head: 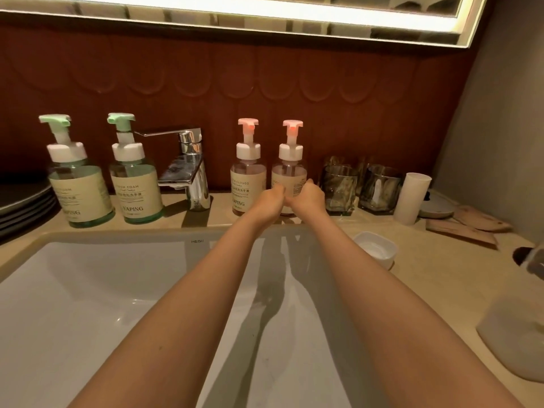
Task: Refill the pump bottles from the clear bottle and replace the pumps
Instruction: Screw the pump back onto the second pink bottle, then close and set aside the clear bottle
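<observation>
Two pink pump bottles stand upright behind the sink, right of the faucet. Both my hands reach over the basin to the right pink bottle (290, 175): my left hand (269, 203) grips its left side and my right hand (307, 198) grips its right side, low on the label. The left pink bottle (247, 178) stands just beside it, partly hidden by my left hand. Two green pump bottles, one at the far left (78, 189) and one beside it (135, 187), stand left of the faucet. All pumps are in place. I see no clear bottle.
A chrome faucet (188, 169) stands between the bottle pairs. The white sink (88, 304) lies below my arms. Two dark glass tumblers (338, 187) (379, 189), a white cup (412, 198) and a white dish (375, 250) sit on the counter at right. Stacked plates (23, 201) sit at far left.
</observation>
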Demonstrator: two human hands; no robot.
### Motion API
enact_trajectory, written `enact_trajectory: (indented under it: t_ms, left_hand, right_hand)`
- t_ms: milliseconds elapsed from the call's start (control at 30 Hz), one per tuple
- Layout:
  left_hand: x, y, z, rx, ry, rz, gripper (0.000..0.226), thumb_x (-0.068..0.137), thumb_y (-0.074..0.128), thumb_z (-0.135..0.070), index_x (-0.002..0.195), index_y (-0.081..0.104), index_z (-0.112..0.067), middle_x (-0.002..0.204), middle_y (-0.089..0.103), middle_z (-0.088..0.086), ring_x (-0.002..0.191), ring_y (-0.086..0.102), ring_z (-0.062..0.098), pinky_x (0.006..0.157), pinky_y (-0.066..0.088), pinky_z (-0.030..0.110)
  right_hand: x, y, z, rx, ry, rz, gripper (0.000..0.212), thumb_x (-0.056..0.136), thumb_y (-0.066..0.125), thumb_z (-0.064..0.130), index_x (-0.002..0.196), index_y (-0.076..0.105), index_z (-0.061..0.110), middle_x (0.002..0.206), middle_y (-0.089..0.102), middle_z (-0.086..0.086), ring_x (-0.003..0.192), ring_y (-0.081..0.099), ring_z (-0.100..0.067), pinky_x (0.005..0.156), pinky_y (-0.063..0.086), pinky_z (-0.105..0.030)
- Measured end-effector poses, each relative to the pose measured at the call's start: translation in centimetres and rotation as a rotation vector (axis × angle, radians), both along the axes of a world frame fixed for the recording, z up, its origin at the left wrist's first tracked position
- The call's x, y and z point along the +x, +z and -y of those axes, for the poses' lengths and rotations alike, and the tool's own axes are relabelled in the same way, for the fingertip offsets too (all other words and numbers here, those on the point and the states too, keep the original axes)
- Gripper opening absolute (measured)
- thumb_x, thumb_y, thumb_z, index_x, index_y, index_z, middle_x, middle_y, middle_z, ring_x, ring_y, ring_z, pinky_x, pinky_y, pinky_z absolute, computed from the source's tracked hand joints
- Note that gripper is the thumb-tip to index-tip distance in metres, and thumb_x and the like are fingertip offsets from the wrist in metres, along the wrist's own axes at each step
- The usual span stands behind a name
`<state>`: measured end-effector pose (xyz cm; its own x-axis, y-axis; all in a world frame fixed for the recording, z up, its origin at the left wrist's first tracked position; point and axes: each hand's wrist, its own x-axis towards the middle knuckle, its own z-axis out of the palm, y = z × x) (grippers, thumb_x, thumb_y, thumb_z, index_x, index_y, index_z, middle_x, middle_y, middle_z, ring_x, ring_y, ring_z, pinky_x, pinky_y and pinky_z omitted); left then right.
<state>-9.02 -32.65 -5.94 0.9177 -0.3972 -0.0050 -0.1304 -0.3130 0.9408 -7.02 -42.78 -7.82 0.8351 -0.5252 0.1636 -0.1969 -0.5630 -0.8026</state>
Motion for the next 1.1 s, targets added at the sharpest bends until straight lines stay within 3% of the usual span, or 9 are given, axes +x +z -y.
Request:
enact_trajectory:
  t_ms: [67,133,300,400,500,600,767,933,1100]
  left_hand:
    - [-0.5,0.3,-0.2,0.018,0.013,0.011,0.032,0.101,0.023,-0.024,0.104,0.053,-0.015,0.094,0.05,0.0,0.096,0.041,0.016,0.072,0.034,0.026]
    - [-1.3,0.6,-0.4,0.027,0.04,0.009,0.023,0.101,0.024,-0.023,0.104,0.045,-0.017,0.087,0.048,-0.002,0.089,0.042,0.015,0.067,0.035,0.026]
    - [-4.0,0.0,0.1,0.122,0.031,0.053,0.038,0.1,0.028,-0.014,0.135,0.043,-0.011,0.136,0.048,0.008,0.121,0.045,0.024,0.097,0.037,0.036]
    - [-6.3,-1.5,1.6,0.152,-0.016,0.006,0.041,0.095,0.037,-0.003,0.134,0.044,-0.014,0.139,0.045,0.009,0.124,0.044,0.024,0.102,0.039,0.036]
    - [-8.6,-2.7,3.1,0.168,-0.057,-0.016,0.045,0.092,0.04,0.001,0.134,0.042,-0.015,0.139,0.045,0.01,0.122,0.046,0.024,0.099,0.043,0.036]
    - [-9.7,-2.8,3.7,0.153,-0.057,-0.015,0.049,0.09,0.039,0.005,0.135,0.041,-0.013,0.14,0.044,0.012,0.124,0.046,0.025,0.099,0.044,0.035]
    - [-10.6,-2.4,3.8,0.16,-0.088,-0.023,0.048,0.09,0.041,0.005,0.135,0.041,-0.012,0.138,0.046,0.012,0.125,0.045,0.026,0.101,0.042,0.038]
    - [-12.1,-1.8,3.9,0.122,-0.108,-0.055,0.044,0.097,0.037,-0.01,0.142,0.032,-0.008,0.139,0.043,0.014,0.114,0.05,0.026,0.085,0.046,0.032]
    - [-14.0,0.1,3.8,-0.082,-0.149,-0.219,0.047,0.103,0.024,-0.036,0.139,0.035,-0.008,0.127,0.05,0.014,0.103,0.055,0.025,0.08,0.047,0.031]
  right_hand:
    - [-1.0,0.4,0.1,-0.042,0.004,-0.019,0.076,0.078,0.074,0.021,0.139,0.032,0.003,0.138,0.042,-0.016,0.125,0.045,-0.03,0.099,0.043,-0.038]
    - [-2.6,1.0,0.4,-0.07,0.029,-0.015,0.066,0.08,0.07,0.011,0.137,0.036,0.007,0.136,0.043,-0.014,0.122,0.047,-0.029,0.096,0.043,-0.036]
    - [-8.7,2.6,1.7,-0.242,0.091,-0.212,0.049,0.08,0.068,0.013,0.126,0.053,0.011,0.128,0.053,-0.007,0.115,0.05,-0.024,0.091,0.045,-0.032]
    - [-12.0,2.5,2.6,-0.306,0.127,-0.387,0.055,0.077,0.071,0.019,0.127,0.05,0.01,0.128,0.051,-0.009,0.118,0.046,-0.026,0.099,0.043,-0.037]
    - [-13.8,2.0,3.2,-0.412,0.034,-0.307,0.065,0.077,0.072,0.022,0.134,0.043,0.016,0.141,0.038,-0.011,0.13,0.033,-0.03,0.101,0.037,-0.038]
    - [-14.9,1.7,3.7,-0.554,-0.055,-0.435,0.071,0.078,0.068,0.029,0.141,0.034,0.02,0.145,0.03,-0.014,0.135,0.026,-0.035,0.108,0.028,-0.048]
    - [-16.3,1.0,4.2,-0.33,-0.004,-0.477,0.071,0.078,0.07,0.024,0.139,0.035,0.018,0.13,0.05,-0.009,0.113,0.05,-0.028,0.09,0.05,-0.038]
    - [-18.1,1.2,4.0,-0.205,-0.014,-0.241,0.072,0.074,0.075,0.029,0.136,0.041,0.018,0.13,0.052,-0.006,0.113,0.051,-0.025,0.083,0.046,-0.031]
    - [-19.8,3.4,3.6,0.034,-0.028,-0.024,0.074,0.075,0.075,0.034,0.137,0.039,0.017,0.135,0.048,-0.006,0.118,0.049,-0.025,0.095,0.047,-0.037]
